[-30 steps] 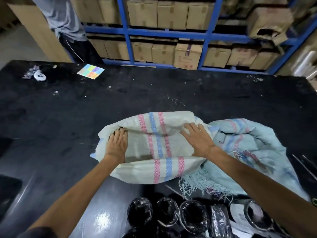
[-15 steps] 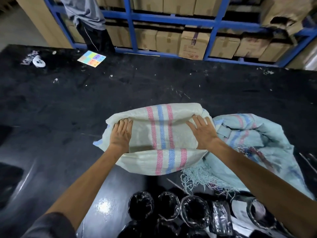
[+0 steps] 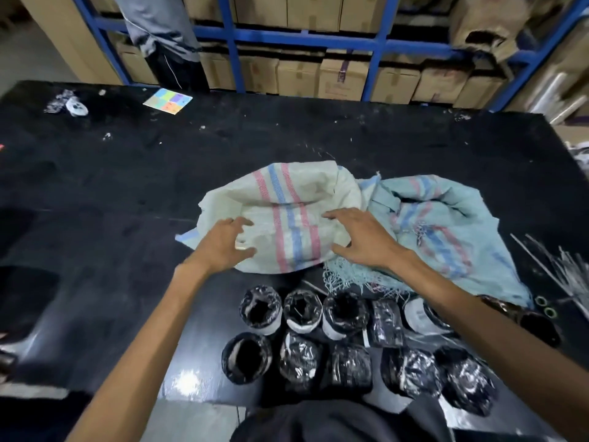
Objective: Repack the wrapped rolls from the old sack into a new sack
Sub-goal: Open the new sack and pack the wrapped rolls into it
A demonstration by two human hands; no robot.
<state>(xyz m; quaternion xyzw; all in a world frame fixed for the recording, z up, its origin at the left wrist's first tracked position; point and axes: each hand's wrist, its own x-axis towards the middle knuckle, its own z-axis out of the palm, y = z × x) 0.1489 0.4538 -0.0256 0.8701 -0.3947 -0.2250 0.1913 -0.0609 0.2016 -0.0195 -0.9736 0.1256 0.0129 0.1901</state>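
A cream woven sack (image 3: pixel 296 193) with pink and blue stripes lies crumpled in the middle of the black table (image 3: pixel 127 186). A faded blue-green sack (image 3: pixel 446 215) with a frayed edge lies against its right side. Several rolls (image 3: pixel 318 342) wrapped in black plastic stand in two rows at the table's near edge. My left hand (image 3: pixel 226 244) is over the cream sack's near left part, fingers spread and holding nothing. My right hand (image 3: pixel 363 240) hovers over the sack's near right edge, fingers also spread.
Thin metal rods (image 3: pixel 554 266) lie at the right edge. A coloured card (image 3: pixel 168 101) and a small white item (image 3: pixel 76 108) sit at the far left. A person (image 3: pixel 162 30) stands behind the table by blue shelving (image 3: pixel 306 39) filled with cardboard boxes.
Both hands have come off the cream sack's folded top and drawn back toward me with fingers spread. The view has tilted down, showing more rolls.
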